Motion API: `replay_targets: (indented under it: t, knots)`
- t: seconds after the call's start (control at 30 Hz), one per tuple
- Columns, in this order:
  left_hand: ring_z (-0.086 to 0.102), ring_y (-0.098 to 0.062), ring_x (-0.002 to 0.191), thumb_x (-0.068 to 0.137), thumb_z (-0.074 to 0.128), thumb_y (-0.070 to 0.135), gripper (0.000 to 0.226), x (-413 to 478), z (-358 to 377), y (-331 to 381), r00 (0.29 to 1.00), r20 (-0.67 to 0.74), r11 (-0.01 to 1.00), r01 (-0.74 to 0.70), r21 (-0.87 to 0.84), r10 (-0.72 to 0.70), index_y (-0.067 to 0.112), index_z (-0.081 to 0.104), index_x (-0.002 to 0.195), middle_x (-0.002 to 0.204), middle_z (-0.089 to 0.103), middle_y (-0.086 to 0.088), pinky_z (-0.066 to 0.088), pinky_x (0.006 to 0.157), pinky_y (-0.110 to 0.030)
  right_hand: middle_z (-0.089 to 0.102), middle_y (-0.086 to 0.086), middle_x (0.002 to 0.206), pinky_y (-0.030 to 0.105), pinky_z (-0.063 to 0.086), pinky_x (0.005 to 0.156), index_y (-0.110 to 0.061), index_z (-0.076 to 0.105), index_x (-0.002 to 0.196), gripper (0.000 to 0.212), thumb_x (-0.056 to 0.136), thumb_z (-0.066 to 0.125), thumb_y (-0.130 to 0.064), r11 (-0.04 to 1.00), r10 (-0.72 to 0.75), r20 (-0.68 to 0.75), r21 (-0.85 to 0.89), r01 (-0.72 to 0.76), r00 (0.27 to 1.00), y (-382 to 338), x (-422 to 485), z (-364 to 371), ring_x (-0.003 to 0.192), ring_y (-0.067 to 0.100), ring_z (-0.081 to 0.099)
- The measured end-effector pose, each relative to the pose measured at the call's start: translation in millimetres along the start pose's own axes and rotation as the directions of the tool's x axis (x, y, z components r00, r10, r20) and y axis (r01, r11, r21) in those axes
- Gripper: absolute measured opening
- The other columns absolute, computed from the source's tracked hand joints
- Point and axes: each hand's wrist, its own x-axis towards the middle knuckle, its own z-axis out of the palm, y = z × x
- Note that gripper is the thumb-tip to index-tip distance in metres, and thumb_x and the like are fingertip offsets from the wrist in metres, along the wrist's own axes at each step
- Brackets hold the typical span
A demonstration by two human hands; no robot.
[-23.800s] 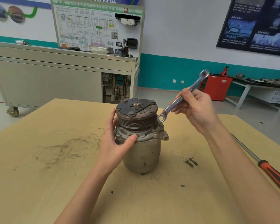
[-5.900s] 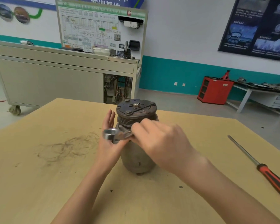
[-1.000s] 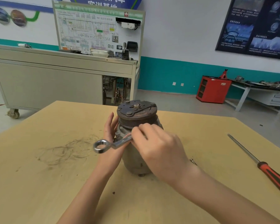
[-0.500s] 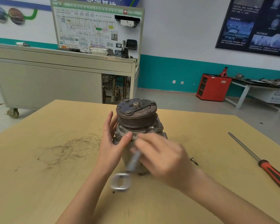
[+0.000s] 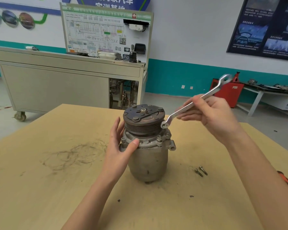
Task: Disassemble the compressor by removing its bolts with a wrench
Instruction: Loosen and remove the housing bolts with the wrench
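Compressor (image 5: 148, 156) stands upright on our table (image 5: 56, 188), clasped between thumb and fingers of our left hand (image 5: 121, 146), while just beyond, our right hand (image 5: 213, 117) pinches the wrench (image 5: 194, 103) mid-shaft, its lower ring beside the pulley (image 5: 143, 127).

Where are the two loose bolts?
In the head view, the bolts lie side by side on the table, right of the compressor and apart from it.
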Motion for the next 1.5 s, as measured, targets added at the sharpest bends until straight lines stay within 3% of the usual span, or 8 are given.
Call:
replay_targets:
  t: [0.13, 0.27, 0.53, 1.0, 1.23, 1.3, 1.4, 1.5]
  knots:
    - [0.041, 0.017, 0.124, 0.078, 0.068, 0.046, 0.079, 0.7, 2.1, -0.7, 1.000, -0.006, 1.000, -0.007, -0.024, 0.006, 0.053, 0.024, 0.143, 0.129, 0.039, 0.046, 0.040, 0.091, -0.005, 0.070, 0.006, 0.070, 0.029, 0.057, 0.055, -0.009, 0.067, 0.085, 0.019, 0.089, 0.057, -0.025, 0.553, -0.565, 0.167, -0.650, 0.521, 0.808, -15.3, -32.6, 33.0, 0.059, 0.014, 0.068]
    - [0.042, 0.012, 0.127, 0.072, 0.071, 0.050, 0.084, 2.7, 0.3, -5.4, 0.999, 0.005, 0.999, -0.034, -0.042, 0.034, 0.055, 0.026, 0.143, 0.138, 0.045, 0.033, 0.040, 0.089, -0.002, 0.058, 0.007, 0.060, 0.025, 0.041, 0.039, -0.004, 0.067, 0.075, 0.018, 0.087, 0.059, -0.014, -0.115, -0.591, 0.510, -0.820, 0.560, 0.625, -8.9, -55.5, 70.3, 0.047, 0.021, 0.055]
    - [0.048, 0.000, 0.129, 0.069, 0.073, 0.057, 0.073, 13.3, 3.7, -20.1, 0.994, -0.055, 0.994, -0.099, -0.049, 0.096, 0.066, 0.036, 0.131, 0.133, 0.051, 0.032, 0.046, 0.099, -0.018, 0.066, 0.007, 0.069, 0.022, 0.042, 0.046, -0.011, 0.072, 0.081, 0.023, 0.087, 0.050, -0.005, -0.432, -0.517, 0.619, -0.785, 0.444, 0.591, 6.8, -73.9, 99.7, 0.054, 0.016, 0.056]
    - [0.042, -0.031, 0.135, 0.062, 0.064, 0.081, 0.097, 3.1, 29.0, 4.9, 0.986, -0.162, 0.966, -0.016, -0.258, -0.027, 0.025, 0.039, 0.137, 0.147, 0.041, -0.023, 0.032, 0.113, -0.050, 0.062, 0.002, 0.065, 0.023, 0.040, 0.045, -0.014, 0.070, 0.076, 0.057, 0.089, 0.018, 0.006, -0.369, -0.544, 0.436, -0.892, 0.262, 0.717, 18.6, -73.3, 133.5, 0.052, 0.015, 0.056]
    - [0.049, 0.001, 0.128, 0.062, 0.077, 0.060, 0.093, 5.4, 6.8, -0.7, 0.999, -0.010, 0.994, -0.036, -0.103, 0.036, 0.039, 0.031, 0.140, 0.140, 0.046, 0.015, 0.043, 0.107, -0.031, 0.062, 0.005, 0.067, 0.025, 0.040, 0.046, -0.009, 0.070, 0.079, 0.020, 0.088, 0.052, -0.008, -0.290, -0.625, 0.499, -0.862, 0.415, 0.600, 24.3, -73.3, 103.5, 0.054, 0.017, 0.056]
    - [0.044, 0.005, 0.130, 0.069, 0.068, 0.053, 0.089, 2.9, 0.6, -6.2, 0.999, 0.026, 0.998, -0.029, -0.051, 0.030, 0.041, 0.026, 0.147, 0.141, 0.042, 0.028, 0.042, 0.106, -0.026, 0.069, 0.008, 0.080, 0.027, 0.050, 0.052, -0.004, 0.072, 0.082, 0.023, 0.092, 0.054, -0.015, -0.041, -0.678, 0.463, -0.799, 0.600, 0.570, 31.4, -71.3, 71.0, 0.065, 0.018, 0.064]
    - [0.041, 0.012, 0.129, 0.073, 0.068, 0.050, 0.086, 0.8, -0.2, -4.9, 1.000, 0.015, 0.999, -0.020, -0.042, 0.021, 0.045, 0.025, 0.147, 0.140, 0.040, 0.032, 0.039, 0.100, -0.016, 0.071, 0.000, 0.093, 0.029, 0.057, 0.065, -0.014, 0.070, 0.082, 0.024, 0.093, 0.049, -0.017, 0.835, -0.467, 0.108, -0.275, 0.477, 0.878, 31.4, -61.5, 34.2, 0.080, 0.020, 0.070]
    - [0.040, 0.014, 0.127, 0.077, 0.065, 0.040, 0.079, 1.4, 0.5, -2.1, 1.000, 0.012, 1.000, -0.015, -0.025, 0.016, 0.048, 0.025, 0.145, 0.140, 0.040, 0.031, 0.038, 0.099, -0.014, 0.072, 0.012, 0.092, 0.030, 0.056, 0.064, -0.016, 0.068, 0.078, 0.033, 0.091, 0.039, -0.012, 0.984, -0.011, 0.135, 0.175, -0.013, 0.991, 30.2, -26.9, 10.1, 0.076, 0.028, 0.070]
